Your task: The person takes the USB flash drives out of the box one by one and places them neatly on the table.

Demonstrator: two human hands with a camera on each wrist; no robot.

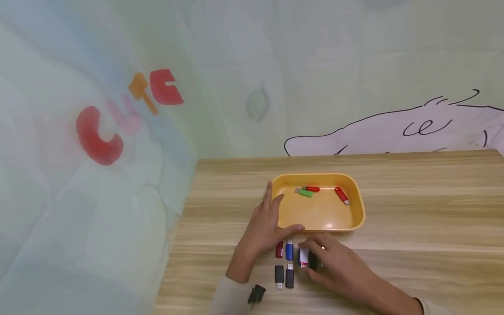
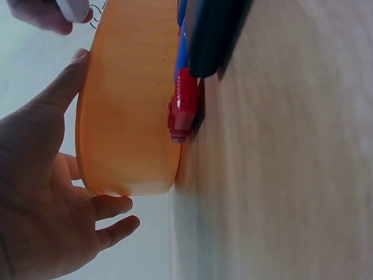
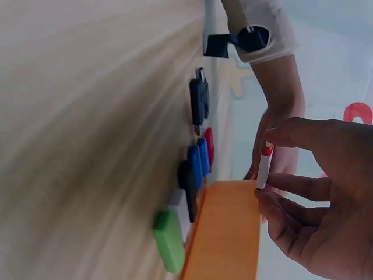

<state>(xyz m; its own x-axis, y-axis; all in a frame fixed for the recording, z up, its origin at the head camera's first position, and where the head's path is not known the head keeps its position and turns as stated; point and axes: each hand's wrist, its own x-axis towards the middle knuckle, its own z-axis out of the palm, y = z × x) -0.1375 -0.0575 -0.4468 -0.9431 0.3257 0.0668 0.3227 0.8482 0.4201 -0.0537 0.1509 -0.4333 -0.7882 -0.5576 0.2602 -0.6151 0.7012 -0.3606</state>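
Observation:
Between thumb and fingertips, my right hand [image 1: 334, 264] pinches a white USB stick [image 3: 265, 166] with a red end, raised above the table. My left hand [image 1: 265, 225] rests on the near left corner of the yellow bin [image 1: 315, 230], fingers spread along its side and thumb by the front rim. Inside lie a green USB stick [image 1: 305, 193] and two red ones, one at the right [image 1: 341, 195]. Before the bin stand a red USB stick [image 1: 279, 250], a blue one [image 1: 289, 250] and a black one [image 3: 187, 184]. The right hand partly hides this row in the head view.
Two black USB sticks, one at the left [image 1: 279, 274], lie nearer on the wooden table [image 1: 413, 205]. A white stick [image 3: 180, 213] and a green stick [image 3: 169, 240] end the row at the right. Printed cloth [image 1: 354, 65] hangs behind and to the left.

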